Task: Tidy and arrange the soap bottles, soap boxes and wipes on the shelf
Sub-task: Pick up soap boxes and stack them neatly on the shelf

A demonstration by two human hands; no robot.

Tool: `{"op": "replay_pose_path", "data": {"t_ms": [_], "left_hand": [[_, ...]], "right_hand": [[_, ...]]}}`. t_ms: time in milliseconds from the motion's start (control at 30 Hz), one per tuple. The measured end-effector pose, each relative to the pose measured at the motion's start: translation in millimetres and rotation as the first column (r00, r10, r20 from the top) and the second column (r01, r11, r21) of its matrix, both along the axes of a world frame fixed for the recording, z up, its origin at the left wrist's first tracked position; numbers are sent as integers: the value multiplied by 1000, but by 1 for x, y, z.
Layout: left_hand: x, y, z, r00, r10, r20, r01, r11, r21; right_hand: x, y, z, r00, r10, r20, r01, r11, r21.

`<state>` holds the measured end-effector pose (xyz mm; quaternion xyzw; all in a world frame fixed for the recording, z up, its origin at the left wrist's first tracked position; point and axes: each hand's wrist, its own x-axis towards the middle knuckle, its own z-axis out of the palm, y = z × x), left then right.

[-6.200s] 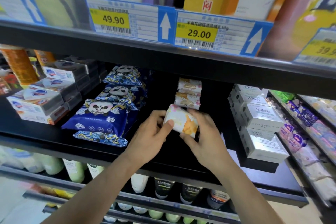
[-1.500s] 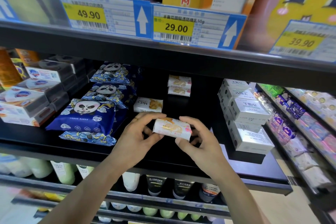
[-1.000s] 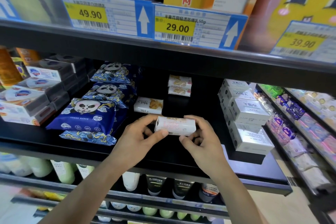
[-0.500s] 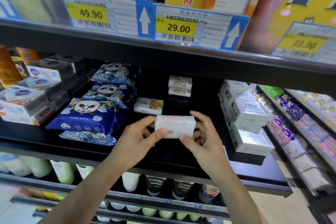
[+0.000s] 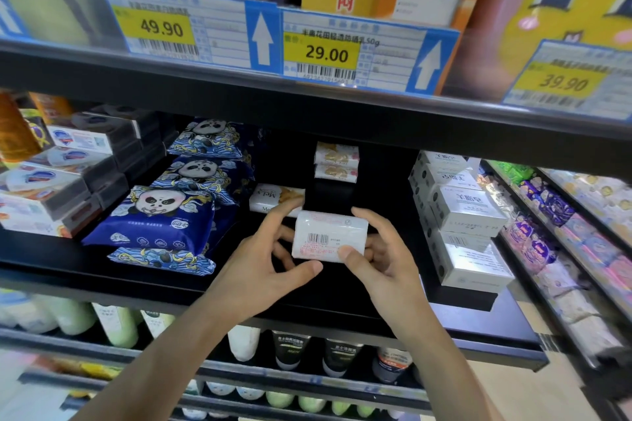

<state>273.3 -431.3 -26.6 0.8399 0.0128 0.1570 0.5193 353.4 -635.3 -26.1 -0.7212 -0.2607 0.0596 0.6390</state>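
Soap box (image 5: 330, 236) shows barcode; behind, "29.00" tag (image 5: 321, 53).

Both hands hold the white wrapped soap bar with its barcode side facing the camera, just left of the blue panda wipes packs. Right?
Not quite. The head view shows the white wrapped soap bar, barcode side facing the camera, held by left hand and right hand, just right of the blue panda wipes packs.
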Motion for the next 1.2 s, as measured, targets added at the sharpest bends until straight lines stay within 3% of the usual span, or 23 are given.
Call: {"op": "replay_pose_path", "data": {"t_ms": [467, 967, 1200], "left_hand": [[2, 2, -4, 1000, 27, 9, -27, 999, 39], [1, 0, -1, 999, 30, -15, -31, 998, -54], [0, 1, -2, 999, 37, -12, -38, 995, -90]], "right_hand": [[-1, 1, 0, 1000, 4, -16, -5, 998, -62], [2, -1, -1, 998, -62, 12, 61, 997, 42], [1, 1, -6, 987, -14, 158, 36, 990, -136]]}}
